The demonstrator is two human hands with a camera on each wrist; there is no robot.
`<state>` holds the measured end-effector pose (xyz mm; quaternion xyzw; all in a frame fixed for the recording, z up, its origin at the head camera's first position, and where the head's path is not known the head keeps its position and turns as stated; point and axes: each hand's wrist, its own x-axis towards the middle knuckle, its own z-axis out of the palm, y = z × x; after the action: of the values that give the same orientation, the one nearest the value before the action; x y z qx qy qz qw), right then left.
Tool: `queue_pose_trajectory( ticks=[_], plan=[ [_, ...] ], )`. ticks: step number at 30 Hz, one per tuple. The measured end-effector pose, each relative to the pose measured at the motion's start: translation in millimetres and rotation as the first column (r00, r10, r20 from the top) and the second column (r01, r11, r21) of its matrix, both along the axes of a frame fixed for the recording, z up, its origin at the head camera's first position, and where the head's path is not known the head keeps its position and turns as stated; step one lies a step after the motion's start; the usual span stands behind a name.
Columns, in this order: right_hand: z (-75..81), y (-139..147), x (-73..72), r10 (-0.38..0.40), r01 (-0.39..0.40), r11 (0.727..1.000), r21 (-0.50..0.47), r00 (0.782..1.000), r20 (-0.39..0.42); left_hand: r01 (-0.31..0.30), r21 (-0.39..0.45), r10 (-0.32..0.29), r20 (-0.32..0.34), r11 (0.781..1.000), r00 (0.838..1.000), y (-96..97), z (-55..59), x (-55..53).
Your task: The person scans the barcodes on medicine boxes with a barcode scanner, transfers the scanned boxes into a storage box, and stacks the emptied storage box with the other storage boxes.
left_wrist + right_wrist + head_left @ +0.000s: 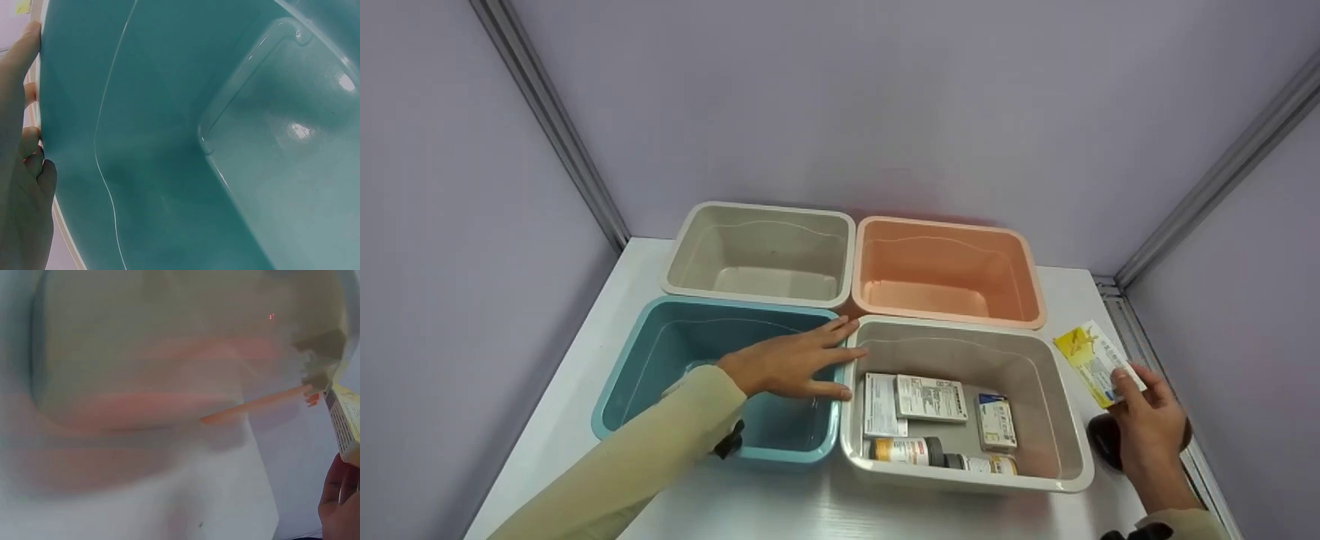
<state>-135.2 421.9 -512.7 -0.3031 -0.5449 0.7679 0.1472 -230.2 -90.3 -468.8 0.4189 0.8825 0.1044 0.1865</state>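
Presently: carton [1093, 364], head-view four o'clock, could slip, being pinched at one end by right hand [1151, 424]; left hand [789, 365], spread, grips nothing.

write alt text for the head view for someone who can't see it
A person's right hand holds a yellow and white box beside a pale bin holding boxes and bottles, while the left hand lies where that bin meets a blue bin. Behind them, a beige bin and a peach bin stand side by side.
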Motion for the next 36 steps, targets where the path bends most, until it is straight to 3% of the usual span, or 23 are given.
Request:
queue_pose_trajectory(
  ticks=[3, 9, 17, 26, 36],
  plan=[
    [-11.3, 0.1, 6.1, -0.019, 0.022, 0.992, -0.122, 1.0, 0.02, 0.002, 0.009, -0.002, -0.001, 1.0, 1.0, -0.4, -0.7, 0.0],
    [-30.8, -3.0, 13.9, -0.012, 0.033, 0.975, -0.218, 0.995, 0.1, -0.005, 0.009, 0.005, -0.003, 1.0, 1.0, -1.6, -0.9, 0.6],
    [-47.3, -9.0, 25.3, -0.051, 0.058, 0.943, -0.327, 0.998, 0.03, -0.006, 0.005, 0.006, 0.004, 1.0, 1.0, -1.0, -1.0, 0.9],
    [-58.0, -14.7, 38.1, -0.087, 0.111, 0.938, -0.329, 0.993, 0.085, -0.003, 0.008, 0.003, -0.004, 1.0, 1.0, -0.1, -2.9, 0.2],
    [-64.0, -13.5, 55.0, -0.119, 0.141, 0.879, -0.455, 0.99, 0.077, -0.006, 0.003, 0.006, -0.007, 1.0, 1.0, -0.3, -2.2, 0.8]
  ],
)
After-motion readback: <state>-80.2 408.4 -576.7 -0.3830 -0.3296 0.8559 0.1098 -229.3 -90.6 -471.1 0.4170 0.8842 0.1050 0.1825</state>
